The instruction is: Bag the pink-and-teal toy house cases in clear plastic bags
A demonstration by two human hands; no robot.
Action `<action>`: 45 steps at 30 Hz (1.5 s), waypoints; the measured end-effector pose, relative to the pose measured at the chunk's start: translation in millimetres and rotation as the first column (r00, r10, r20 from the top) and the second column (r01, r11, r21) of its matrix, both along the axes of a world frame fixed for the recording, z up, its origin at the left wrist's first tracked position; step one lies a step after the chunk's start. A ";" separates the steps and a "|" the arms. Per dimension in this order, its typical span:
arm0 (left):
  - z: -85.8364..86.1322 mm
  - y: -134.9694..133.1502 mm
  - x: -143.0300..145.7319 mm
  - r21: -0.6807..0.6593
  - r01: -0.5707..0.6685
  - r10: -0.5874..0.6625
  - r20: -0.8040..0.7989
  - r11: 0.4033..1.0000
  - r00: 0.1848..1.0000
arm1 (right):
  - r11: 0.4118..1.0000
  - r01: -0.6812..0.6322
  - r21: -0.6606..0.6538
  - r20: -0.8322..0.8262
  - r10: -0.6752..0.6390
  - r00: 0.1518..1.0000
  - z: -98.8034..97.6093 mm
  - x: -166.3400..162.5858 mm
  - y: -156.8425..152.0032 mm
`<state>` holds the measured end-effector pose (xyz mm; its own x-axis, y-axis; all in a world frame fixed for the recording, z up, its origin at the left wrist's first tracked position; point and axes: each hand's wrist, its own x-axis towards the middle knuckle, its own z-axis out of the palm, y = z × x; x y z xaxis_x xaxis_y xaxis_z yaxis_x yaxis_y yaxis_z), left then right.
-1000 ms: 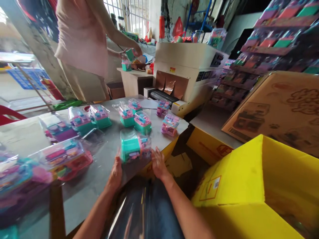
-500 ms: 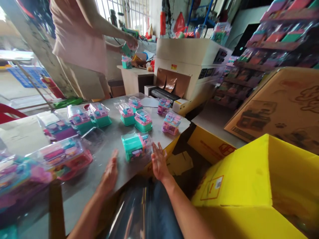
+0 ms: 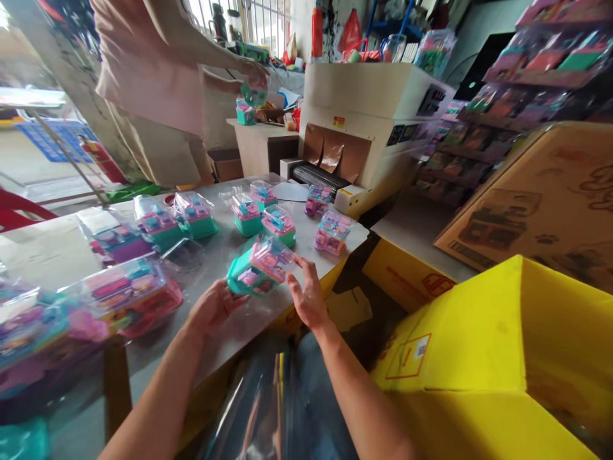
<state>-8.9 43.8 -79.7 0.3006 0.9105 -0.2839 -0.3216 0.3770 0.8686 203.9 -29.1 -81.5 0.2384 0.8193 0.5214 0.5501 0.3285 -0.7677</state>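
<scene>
The clear-wrapped, boxy teal-and-pink plastic toy case (image 3: 261, 265) is between the person's left hand (image 3: 211, 309) and right hand (image 3: 309, 299) over the flat grey bench (image 3: 218, 248), with three teal-based boxy plastic toy sets (image 3: 279, 223) behind it, two pink-and-purple ones (image 3: 332, 233) behind to its right, and several multicoloured, clear-wrapped plastic toy packs (image 3: 156, 220) to its left. Behind the bench stand a boxy cream machine (image 3: 354, 96), a pale box-shaped cabinet (image 3: 258, 148) to its left, and a pink-topped co-worker (image 3: 148, 96) farther left. Right of the bench, an open yellow cardboard carton (image 3: 454, 332) lies before a brown printed cardboard box (image 3: 536, 207).
</scene>
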 end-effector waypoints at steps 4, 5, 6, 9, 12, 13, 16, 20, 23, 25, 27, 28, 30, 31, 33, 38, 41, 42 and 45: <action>-10.6 -10.3 -7.8 0.039 0.080 -0.068 -0.238 0.996 0.969 | 0.997 -0.025 0.068 -0.138 0.034 0.990 8.3 -11.9 4.1; -12.8 -11.5 -12.0 0.070 0.074 -0.046 -0.339 0.995 0.940 | 0.997 -0.025 0.069 -0.204 0.039 0.978 6.0 -15.8 5.9; -14.1 -12.1 -16.8 0.116 0.059 -0.003 -0.430 0.992 0.903 | 0.997 -0.026 0.068 -0.272 0.043 0.961 2.9 -20.0 7.6; -10.3 -14.4 -30.4 0.316 -0.011 0.186 -0.528 0.949 0.829 | 0.999 -0.025 0.027 -0.426 0.034 0.904 -6.4 -31.9 11.2; 3.6 -21.5 -34.0 0.392 -0.046 0.209 -0.384 0.919 0.899 | 0.999 -0.030 -0.016 -0.476 0.019 0.879 -11.7 -39.7 13.7; 8.4 -24.4 -32.5 0.387 -0.054 0.193 -0.331 0.920 0.923 | 0.999 -0.037 -0.015 -0.484 0.025 0.875 -12.4 -40.9 14.6; 16.0 -30.6 -24.4 0.379 -0.066 0.187 -0.293 0.923 0.938 | 0.997 -0.078 -0.006 -0.508 0.065 0.859 -12.4 -40.0 16.5; 13.9 -32.1 -20.7 0.438 -0.078 0.256 -0.362 0.895 0.896 | 0.989 -0.150 0.001 -0.504 0.130 0.854 -12.4 -29.4 11.8; 22.8 -32.1 -23.6 0.564 -0.077 0.407 -0.487 0.822 0.773 | 0.976 -0.213 -0.051 -0.442 0.169 0.881 -21.6 -20.3 4.6; 38.0 -29.2 -22.1 0.732 0.062 0.561 -0.571 0.678 0.599 | 0.962 -0.237 -0.134 -0.412 0.164 0.896 -33.3 -18.7 2.5; 56.0 -21.3 -15.3 0.782 0.375 0.643 -0.622 0.497 0.446 | 0.948 -0.259 -0.187 -0.426 0.160 0.891 -45.7 -21.9 5.7; 64.2 -15.0 -10.3 0.722 0.547 0.641 -0.666 0.425 0.381 | 0.941 -0.277 -0.194 -0.440 0.169 0.882 -50.4 -24.3 9.8; 77.1 1.6 -0.2 0.492 0.787 0.580 -0.785 0.372 0.216 | 0.920 -0.340 -0.196 -0.442 0.226 0.868 -54.4 -27.5 23.0; 81.5 11.5 3.5 0.376 0.844 0.540 -0.832 0.383 0.126 | 0.908 -0.367 -0.203 -0.418 0.259 0.871 -53.2 -27.0 32.0; 87.2 32.8 6.0 0.207 0.885 0.473 -0.881 0.417 -0.016 | 0.916 -0.342 -0.211 -0.318 0.266 0.910 -45.8 -19.8 54.5; 94.5 91.1 -15.0 0.101 0.869 0.475 -0.865 0.485 -0.164 | 0.965 0.253 -0.063 -0.030 -0.256 0.966 -22.3 17.4 131.3; 98.1 124.6 -31.0 0.061 0.800 0.438 -0.860 0.597 -0.262 | 0.952 0.296 -0.079 0.120 -0.286 0.951 -20.9 31.4 174.7; 99.3 133.3 -34.7 0.054 0.780 0.428 -0.858 0.623 -0.282 | 0.955 0.275 -0.110 0.155 -0.257 0.954 -22.1 33.2 184.6; 103.3 144.7 -37.8 0.055 0.739 0.423 -0.847 0.671 -0.322 | 0.939 0.275 -0.205 0.206 -0.233 0.950 -25.0 29.1 194.0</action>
<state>-46.7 188.5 23.6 0.4082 0.9112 -0.0549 0.8962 -0.4115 -0.1659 233.0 164.9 -106.5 0.3758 0.8450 0.3804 0.7249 -0.0123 -0.6887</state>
